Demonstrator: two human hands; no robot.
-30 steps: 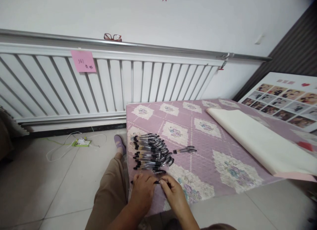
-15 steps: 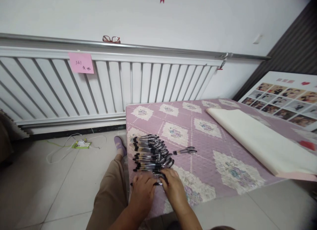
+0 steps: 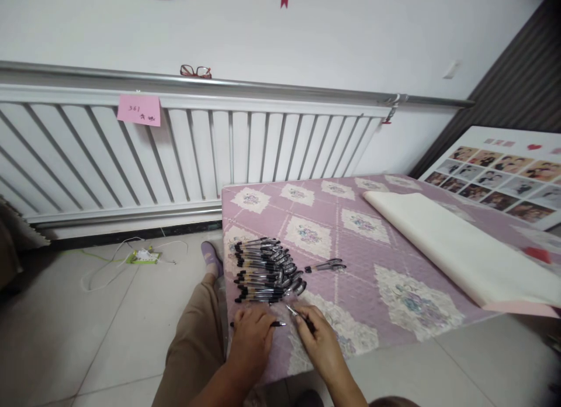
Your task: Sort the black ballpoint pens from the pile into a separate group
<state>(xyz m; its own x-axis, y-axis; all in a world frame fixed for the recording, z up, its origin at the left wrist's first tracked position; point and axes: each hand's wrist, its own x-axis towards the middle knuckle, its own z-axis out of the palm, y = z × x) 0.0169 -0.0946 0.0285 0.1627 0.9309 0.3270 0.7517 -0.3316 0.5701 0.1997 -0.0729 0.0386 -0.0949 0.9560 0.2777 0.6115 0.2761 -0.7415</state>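
Two bare hands showed in the head view: the left hand (image 3: 253, 330) kept its fingers together, clamped on and mostly hiding one black pen (image 3: 279, 324), while the right hand's (image 3: 321, 334) fingers pinched one slim dark piece (image 3: 311, 324). Just beyond on the table (image 3: 362, 278) lay a row of pens (image 3: 262, 276), too overlapped to count, two loose pens (image 3: 326, 266) and one paper sheet (image 3: 447, 243).
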